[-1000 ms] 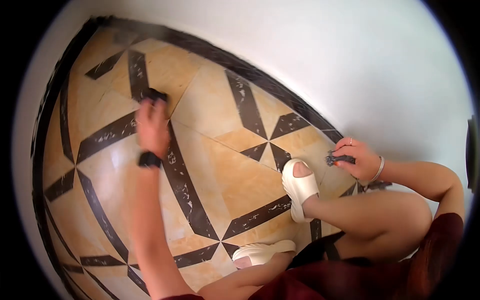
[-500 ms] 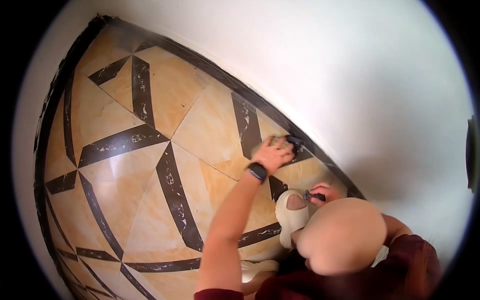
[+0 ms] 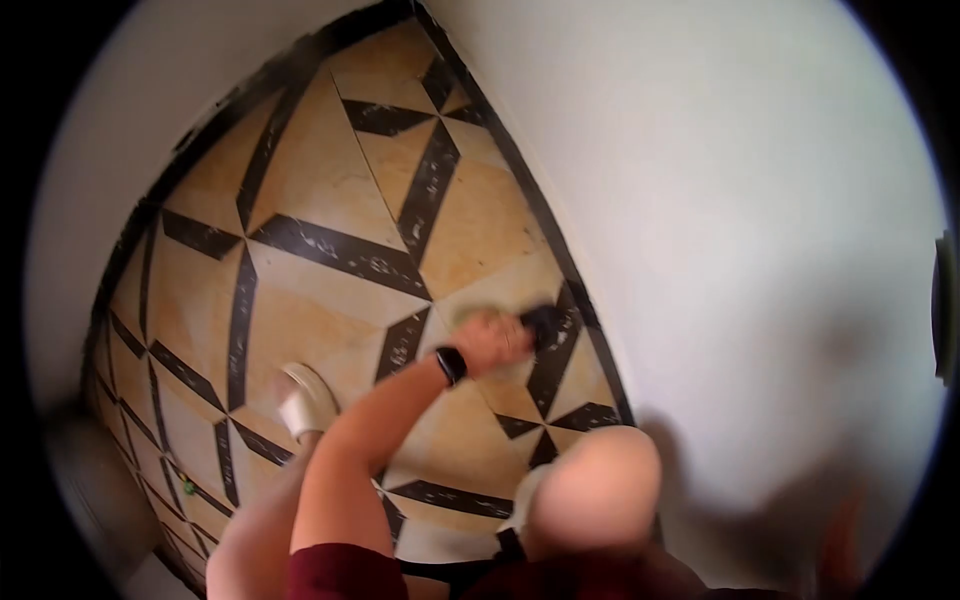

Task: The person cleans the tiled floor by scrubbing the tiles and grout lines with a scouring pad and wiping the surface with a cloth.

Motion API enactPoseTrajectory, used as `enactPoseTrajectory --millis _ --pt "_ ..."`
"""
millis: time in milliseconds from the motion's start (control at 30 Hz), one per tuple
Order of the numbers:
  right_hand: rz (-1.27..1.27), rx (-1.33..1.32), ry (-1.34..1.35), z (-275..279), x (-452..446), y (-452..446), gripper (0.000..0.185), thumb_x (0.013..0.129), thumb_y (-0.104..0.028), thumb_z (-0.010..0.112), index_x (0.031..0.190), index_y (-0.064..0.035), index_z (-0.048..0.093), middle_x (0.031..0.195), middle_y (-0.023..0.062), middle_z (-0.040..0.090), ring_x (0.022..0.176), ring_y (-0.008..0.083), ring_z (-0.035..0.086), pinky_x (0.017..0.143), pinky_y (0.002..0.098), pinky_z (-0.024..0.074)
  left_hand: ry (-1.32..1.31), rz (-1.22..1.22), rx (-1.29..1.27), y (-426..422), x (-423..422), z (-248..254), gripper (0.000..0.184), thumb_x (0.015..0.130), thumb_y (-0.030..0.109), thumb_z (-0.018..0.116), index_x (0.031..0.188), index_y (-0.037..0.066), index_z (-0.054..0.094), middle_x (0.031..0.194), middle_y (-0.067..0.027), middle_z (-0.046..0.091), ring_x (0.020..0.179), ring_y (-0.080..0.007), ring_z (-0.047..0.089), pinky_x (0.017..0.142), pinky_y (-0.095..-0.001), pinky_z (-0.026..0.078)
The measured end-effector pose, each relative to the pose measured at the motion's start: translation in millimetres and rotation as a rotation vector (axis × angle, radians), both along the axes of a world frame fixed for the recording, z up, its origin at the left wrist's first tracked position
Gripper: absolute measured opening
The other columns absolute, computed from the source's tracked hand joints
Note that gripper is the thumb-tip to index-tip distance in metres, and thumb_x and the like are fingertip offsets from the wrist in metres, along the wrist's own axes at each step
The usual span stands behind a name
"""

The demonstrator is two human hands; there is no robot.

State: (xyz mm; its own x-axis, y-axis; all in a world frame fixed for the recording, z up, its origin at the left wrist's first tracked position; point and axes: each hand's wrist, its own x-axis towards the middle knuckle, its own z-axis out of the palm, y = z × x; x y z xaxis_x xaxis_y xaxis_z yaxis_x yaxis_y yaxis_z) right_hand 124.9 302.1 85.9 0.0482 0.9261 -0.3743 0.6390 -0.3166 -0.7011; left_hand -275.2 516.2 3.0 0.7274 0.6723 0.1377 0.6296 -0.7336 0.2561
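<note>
Left hand point(image 3: 490, 342): blurred, low over floor point(image 3: 310, 180); cannot tell whether fingers are clamped.
Dark thing point(image 3: 543, 326): at the fingertips, right side, near wall point(image 3: 750, 200); over a dark tile band.
Greenish patch point(image 3: 472, 314): just beyond the knuckles, smeared.
Watch point(image 3: 451, 365): black, left wrist.
Slipper point(image 3: 308, 400): pale, left, on floor.
Right hand: out of sight.

The dark item point(image 3: 542, 326) is compact and black, with a motion-blurred outline; its exact form cannot be determined. It is positioned at the fingers of the left hand point(image 3: 490, 341), over the patterned floor point(image 3: 490, 225). An olive-green item point(image 3: 474, 314), also blurred, is partly hidden by the hand. Any connection between the two items is indeterminable.
</note>
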Motion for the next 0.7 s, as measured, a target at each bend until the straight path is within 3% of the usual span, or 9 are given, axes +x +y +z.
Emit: enactPoseTrajectory --millis 100,200,233,367,500,533,567,633,700 --pt "0.013 -0.018 -0.070 -2 -1 6 0.022 0.070 -0.008 0.075 0.090 -0.0045 0.067 0.090 0.0121 0.062 0.084 0.0242 0.061 0.075 0.0332 0.0485 0.027 -0.257 -0.002 23 -40 -2 0.046 0.086 0.025 0.048 0.129 0.039 0.041 0.135 0.0033 0.045 0.119 -0.0234 0.048 0.096 -0.0495 0.041" --pt "0.093 -0.065 -0.160 2 -3 19 0.022 0.070 -0.009 0.075 0.090 -0.0048 0.067 0.089 0.0122 0.062 0.084 0.0242 0.061 0.075 0.0332 0.0485 0.354 0.167 -0.312 122 -95 49 0.033 0.089 0.023 0.046 0.122 0.026 0.052 0.118 -0.0037 0.054 0.116 -0.0245 0.050 0.091 -0.0519 0.041" --pt "0.128 -0.083 -0.188 6 -7 30 0.022 0.070 -0.009 0.075 0.090 -0.0048 0.067 0.089 0.0122 0.062 0.084 0.0242 0.061 0.075 0.0333 0.0485 0.084 0.289 -0.105 153 -141 5 0.032 0.091 0.026 0.045 0.122 0.024 0.053 0.124 -0.0053 0.052 0.118 -0.0259 0.048 0.093 -0.0534 0.040" --pt "0.148 -0.247 -0.148 58 -74 114 0.019 0.070 -0.012 0.075 0.086 -0.0055 0.068 0.085 0.0121 0.063 0.081 0.0243 0.060 0.072 0.0340 0.0486 0.301 0.693 -0.010 260 -256 22 0.044 0.086 0.024 0.054 0.129 0.025 0.048 0.134 -0.0071 0.042 0.113 -0.0352 0.046 0.091 -0.0482 0.043" --pt "0.538 -0.141 -0.312 121 -167 215 0.007 0.071 -0.012 0.067 0.074 -0.0063 0.064 0.079 0.0115 0.061 0.074 0.0276 0.058 0.067 0.0375 0.0479 0.250 0.234 0.014 271 -251 46 0.032 0.085 0.018 0.052 0.117 0.016 0.055 0.128 -0.0098 0.047 0.098 -0.0340 0.053 0.075 -0.0489 0.047" --pt "0.554 -0.072 -0.377 126 -181 224 0.012 0.071 -0.012 0.066 0.081 -0.0054 0.064 0.084 0.0124 0.061 0.077 0.0295 0.058 0.069 0.0400 0.0475 0.557 0.055 -0.157 249 -214 81 0.029 0.083 0.015 0.051 0.111 0.019 0.058 0.123 -0.0077 0.051 0.096 -0.0310 0.055 0.071 -0.0464 0.048" --pt "0.548 -0.179 -0.333 148 -214 243 0.015 0.073 -0.011 0.065 0.086 -0.0040 0.064 0.093 0.0130 0.059 0.083 0.0314 0.058 0.075 0.0408 0.0471 -0.005 -0.205 0.239 201 -220 41 0.027 0.085 0.019 0.050 0.110 0.022 0.058 0.120 -0.0042 0.052 0.100 -0.0281 0.054 0.073 -0.0425 0.048" --pt "0.774 -0.108 -0.350 163 -290 275 0.016 0.079 -0.012 0.064 0.092 -0.0033 0.062 0.095 0.0129 0.056 0.087 0.0333 0.056 0.077 0.0411 0.0473 -0.129 -0.642 0.173 107 -203 25 0.025 0.086 0.022 0.048 0.110 0.024 0.057 0.122 0.0008 0.051 0.107 -0.0254 0.052 0.080 -0.0408 0.046" --pt "0.883 -0.134 -0.263 145 -330 292 0.019 0.079 -0.013 0.064 0.096 -0.0044 0.061 0.095 0.0129 0.056 0.088 0.0328 0.057 0.077 0.0410 0.0475 -0.220 -0.602 0.093 112 -215 0 0.030 0.086 0.018 0.048 0.114 0.022 0.058 0.124 -0.0020 0.052 0.111 -0.0258 0.051 0.086 -0.0415 0.044"
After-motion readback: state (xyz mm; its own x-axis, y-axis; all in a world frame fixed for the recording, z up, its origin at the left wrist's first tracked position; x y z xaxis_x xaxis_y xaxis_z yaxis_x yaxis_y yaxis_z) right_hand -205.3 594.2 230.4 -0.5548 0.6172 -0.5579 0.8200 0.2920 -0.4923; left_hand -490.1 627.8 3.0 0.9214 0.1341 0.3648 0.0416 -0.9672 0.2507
